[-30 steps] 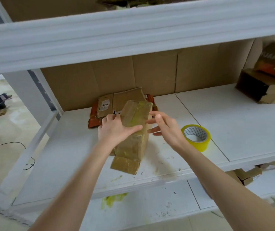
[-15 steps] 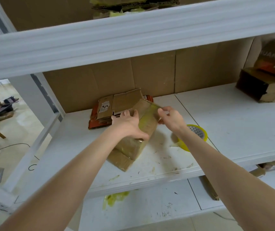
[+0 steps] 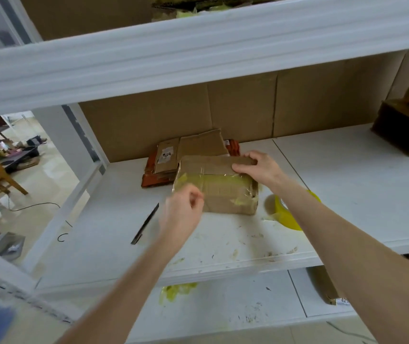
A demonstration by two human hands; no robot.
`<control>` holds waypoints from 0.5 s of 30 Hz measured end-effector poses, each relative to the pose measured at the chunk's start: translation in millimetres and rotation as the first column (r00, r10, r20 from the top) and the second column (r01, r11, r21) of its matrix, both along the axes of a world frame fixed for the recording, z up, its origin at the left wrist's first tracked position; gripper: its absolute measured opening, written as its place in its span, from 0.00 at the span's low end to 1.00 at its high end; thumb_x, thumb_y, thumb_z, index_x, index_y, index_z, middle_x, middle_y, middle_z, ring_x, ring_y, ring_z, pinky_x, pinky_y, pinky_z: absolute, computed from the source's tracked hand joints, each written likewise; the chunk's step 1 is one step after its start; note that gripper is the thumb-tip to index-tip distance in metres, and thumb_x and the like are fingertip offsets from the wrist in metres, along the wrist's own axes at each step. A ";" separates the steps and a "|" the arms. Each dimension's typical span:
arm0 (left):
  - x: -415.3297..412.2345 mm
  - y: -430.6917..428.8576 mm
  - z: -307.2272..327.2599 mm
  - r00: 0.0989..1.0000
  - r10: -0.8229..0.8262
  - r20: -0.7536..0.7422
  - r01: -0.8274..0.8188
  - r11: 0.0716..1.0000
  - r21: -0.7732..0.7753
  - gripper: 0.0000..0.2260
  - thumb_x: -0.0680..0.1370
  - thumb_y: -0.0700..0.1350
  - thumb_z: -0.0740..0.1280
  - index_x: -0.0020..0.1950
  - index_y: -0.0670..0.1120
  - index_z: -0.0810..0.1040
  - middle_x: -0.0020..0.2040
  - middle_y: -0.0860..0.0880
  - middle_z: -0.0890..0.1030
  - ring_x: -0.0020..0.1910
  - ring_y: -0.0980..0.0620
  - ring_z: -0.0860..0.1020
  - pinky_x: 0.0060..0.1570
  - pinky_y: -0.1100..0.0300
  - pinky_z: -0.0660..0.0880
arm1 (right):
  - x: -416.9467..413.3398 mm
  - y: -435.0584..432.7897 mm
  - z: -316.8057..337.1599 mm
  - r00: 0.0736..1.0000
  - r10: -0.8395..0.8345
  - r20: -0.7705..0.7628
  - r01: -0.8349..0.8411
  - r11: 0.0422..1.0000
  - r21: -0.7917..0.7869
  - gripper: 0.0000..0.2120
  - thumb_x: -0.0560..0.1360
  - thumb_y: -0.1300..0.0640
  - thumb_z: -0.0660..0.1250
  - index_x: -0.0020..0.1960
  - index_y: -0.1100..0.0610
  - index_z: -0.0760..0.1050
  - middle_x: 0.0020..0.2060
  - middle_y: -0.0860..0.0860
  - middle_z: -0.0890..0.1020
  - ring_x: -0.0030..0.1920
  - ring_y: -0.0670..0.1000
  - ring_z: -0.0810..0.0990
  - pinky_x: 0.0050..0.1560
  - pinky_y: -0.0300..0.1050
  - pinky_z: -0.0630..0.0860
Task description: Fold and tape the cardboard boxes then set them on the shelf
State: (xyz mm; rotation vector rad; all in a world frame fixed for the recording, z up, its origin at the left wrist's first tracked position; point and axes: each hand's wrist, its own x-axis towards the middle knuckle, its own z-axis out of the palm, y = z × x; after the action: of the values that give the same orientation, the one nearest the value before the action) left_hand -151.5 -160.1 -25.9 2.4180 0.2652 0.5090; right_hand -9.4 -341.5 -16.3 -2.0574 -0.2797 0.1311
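Observation:
A small brown cardboard box point(image 3: 220, 192), wrapped in yellowish clear tape, lies on its side on the white shelf board point(image 3: 99, 232). My right hand point(image 3: 260, 167) grips the box's far upper edge at its right end, fingers curled over a flap. My left hand point(image 3: 183, 212) hovers just off the box's near left corner with its fingers curled and nothing visibly held. A yellow tape roll point(image 3: 287, 212) stands right of the box, partly hidden by my right forearm.
Flattened cardboard pieces point(image 3: 188, 155) lie stacked behind the box against the cardboard back wall. A black knife point(image 3: 145, 224) lies on the shelf left of my left hand. More boxes point(image 3: 406, 130) sit at the far right. Another shelf beam point(image 3: 198, 45) crosses above.
The box went from tilted on end to lying flat, long side across. My left hand came off it. My right hand moved onto its far edge. The knife is now uncovered.

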 end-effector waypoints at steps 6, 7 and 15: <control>-11.2 -31.2 -7.1 0.988 -0.101 -0.120 0.013 0.813 -0.583 0.19 0.79 0.56 0.61 0.67 0.51 0.67 0.62 0.53 0.75 0.61 0.52 0.73 0.65 0.52 0.69 | -18.0 -4.9 17.6 0.997 -0.023 0.078 0.037 0.984 -0.175 0.11 0.69 0.34 0.67 0.38 0.41 0.79 0.36 0.41 0.83 0.44 0.46 0.81 0.47 0.45 0.76; -11.8 -37.1 -5.3 0.989 -0.129 -0.071 0.060 0.795 -0.603 0.24 0.79 0.55 0.61 0.73 0.51 0.62 0.66 0.54 0.73 0.65 0.53 0.71 0.66 0.54 0.67 | -23.5 -6.2 19.8 0.996 -0.012 0.087 0.031 0.976 -0.213 0.11 0.71 0.34 0.65 0.39 0.40 0.79 0.38 0.41 0.83 0.45 0.47 0.80 0.48 0.45 0.76; 6.6 -25.9 6.2 0.965 -0.247 -0.093 0.189 0.893 -0.408 0.26 0.82 0.56 0.55 0.78 0.54 0.53 0.71 0.56 0.67 0.66 0.56 0.70 0.69 0.54 0.65 | -57.4 -14.0 4.4 0.993 -0.109 -0.047 0.101 0.986 -0.134 0.22 0.70 0.35 0.67 0.34 0.54 0.80 0.30 0.49 0.82 0.38 0.52 0.81 0.40 0.47 0.77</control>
State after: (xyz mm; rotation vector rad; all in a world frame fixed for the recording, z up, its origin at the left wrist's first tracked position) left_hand -144.9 -186.0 -19.7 2.0523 0.1363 0.1584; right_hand -66.8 -355.6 -11.9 -2.1911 -0.1311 0.1442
